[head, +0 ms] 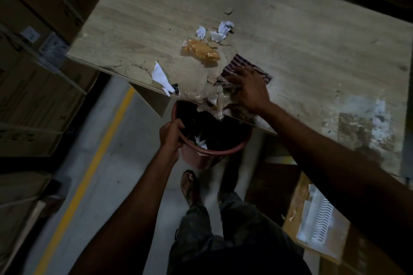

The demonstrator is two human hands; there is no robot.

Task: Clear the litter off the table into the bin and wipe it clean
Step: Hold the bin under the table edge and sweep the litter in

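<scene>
Two hands share the work at a littered table (312, 40). At far left, stacked boxes (33, 78) flank a floor marked with a yellow line (89, 163). A white scrap (159, 75) lies at the table's near edge. The left hand (171, 135) curls thumb and fingers round the rim of the bin (214, 155), holding it just under that edge; white paper shows inside. An orange wrapper (201, 49) lies further in. Clear film (214, 100) hangs off the edge, partly over the bin's mouth. Three paper balls (218, 35) sit close together beyond the wrapper. The right hand (250, 89) lies on a striped cloth (241, 63), fingers spread and fairly straight, pressing it down rather than clutching it; blur hides the fingertips. Pale stains (362, 127) mark the table at far right.

The step looks like sweeping litter over the edge. Done well, the bin sits tight beneath the film and the cloth comes across in one flat stroke. The scrap lies left of the bin, so the bin likely must shift for it.
</scene>
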